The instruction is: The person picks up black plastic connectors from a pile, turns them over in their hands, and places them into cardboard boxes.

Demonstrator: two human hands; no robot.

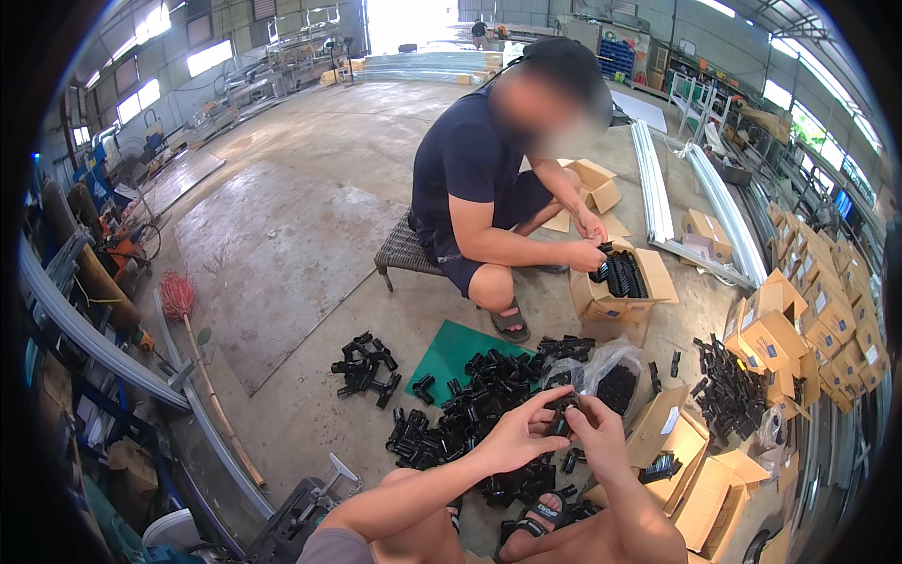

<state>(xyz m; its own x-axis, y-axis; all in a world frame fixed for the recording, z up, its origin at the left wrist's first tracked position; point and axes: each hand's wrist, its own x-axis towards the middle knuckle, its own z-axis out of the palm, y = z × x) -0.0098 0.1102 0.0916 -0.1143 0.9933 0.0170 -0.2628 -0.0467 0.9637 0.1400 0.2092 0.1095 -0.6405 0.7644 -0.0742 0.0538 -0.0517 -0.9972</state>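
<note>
My left hand [515,434] and my right hand [598,434] meet in front of me, both closed on one small black fitting [561,425]. Fingers cover much of it, so its full shape does not show. Below and beyond my hands spreads a heap of similar black fittings [484,399], partly lying on a green sheet [456,346]. A clear plastic bag [611,360] of small black pieces stands just past my right hand. Beside my right forearm is an opened cardboard box [691,442] with some black parts in it.
Across from me a co-worker [470,160] sits on a woven stool [404,246], both hands at a cardboard box [615,308] of black parts. Stacked cartons [827,310] and more black parts [728,385] are at right. A broom [218,404] and metal profiles [94,343] lie left.
</note>
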